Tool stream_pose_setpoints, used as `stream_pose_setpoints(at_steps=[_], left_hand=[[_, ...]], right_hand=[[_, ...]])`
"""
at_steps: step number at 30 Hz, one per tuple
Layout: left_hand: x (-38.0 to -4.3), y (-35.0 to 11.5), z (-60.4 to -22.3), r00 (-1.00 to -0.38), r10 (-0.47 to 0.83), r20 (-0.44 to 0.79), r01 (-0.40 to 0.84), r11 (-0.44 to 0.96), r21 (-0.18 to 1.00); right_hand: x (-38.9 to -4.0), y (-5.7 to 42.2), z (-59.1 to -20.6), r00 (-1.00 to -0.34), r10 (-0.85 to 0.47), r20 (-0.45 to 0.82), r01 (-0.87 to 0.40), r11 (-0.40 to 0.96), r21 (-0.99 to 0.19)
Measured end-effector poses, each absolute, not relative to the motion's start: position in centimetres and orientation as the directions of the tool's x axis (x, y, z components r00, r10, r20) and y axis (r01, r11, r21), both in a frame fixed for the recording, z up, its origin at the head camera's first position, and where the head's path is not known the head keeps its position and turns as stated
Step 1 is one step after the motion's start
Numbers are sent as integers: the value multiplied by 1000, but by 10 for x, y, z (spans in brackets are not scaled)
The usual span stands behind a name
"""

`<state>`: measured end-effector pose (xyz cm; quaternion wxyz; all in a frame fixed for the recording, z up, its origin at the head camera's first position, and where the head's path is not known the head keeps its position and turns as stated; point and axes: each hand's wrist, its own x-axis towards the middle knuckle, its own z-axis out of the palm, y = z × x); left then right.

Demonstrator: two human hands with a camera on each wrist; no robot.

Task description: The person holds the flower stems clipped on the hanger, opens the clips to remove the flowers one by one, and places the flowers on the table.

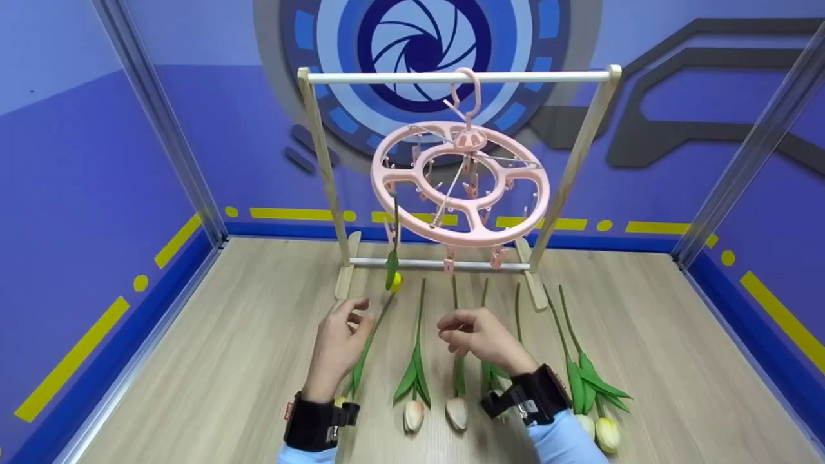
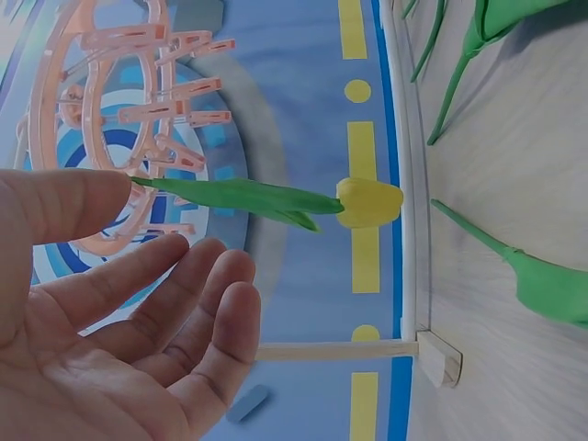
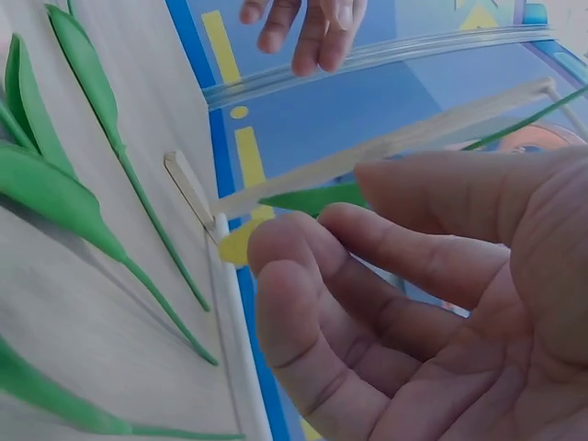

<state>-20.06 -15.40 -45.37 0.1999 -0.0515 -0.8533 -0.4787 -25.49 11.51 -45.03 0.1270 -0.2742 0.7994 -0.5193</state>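
Note:
A yellow artificial tulip (image 1: 396,282) hangs head down from the left side of a round pink clip hanger (image 1: 477,237). My left hand (image 1: 341,338) hovers below and to the left of it, fingers loosely bent and holding nothing. In the left wrist view, the hanging tulip's green leaf (image 2: 239,195) appears beyond the thumb and fingers, apparently untouched. My right hand (image 1: 480,335) is over the stems of the middle tulips, its fingers relaxed with nothing between them. Below the hands lie a pinkish-white tulip (image 1: 414,415) and a similar white tulip (image 1: 457,412).
The hanger's hook is on the white top bar (image 1: 387,78) of a wooden stand (image 1: 575,174). Small pink clips (image 1: 497,258) dangle from its rings. More tulips lie under my wrists, and a pale yellow tulip (image 1: 607,435) lies at the right. Blue panels (image 1: 116,212) enclose the table (image 1: 213,361).

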Motion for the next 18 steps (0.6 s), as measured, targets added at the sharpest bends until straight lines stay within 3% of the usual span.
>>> stream_pose_setpoints(at_steps=[7,18], left_hand=[[-199,-149,-450,-916,-107,387,278,527,803],[-198,-138,-449,-919,-77,386,295,515,805]], right_hand=[[-246,122,-454,-813,-542,215,-398,247,-883],[-237,126,-454,-734,-517,440,-555,85,-827]])
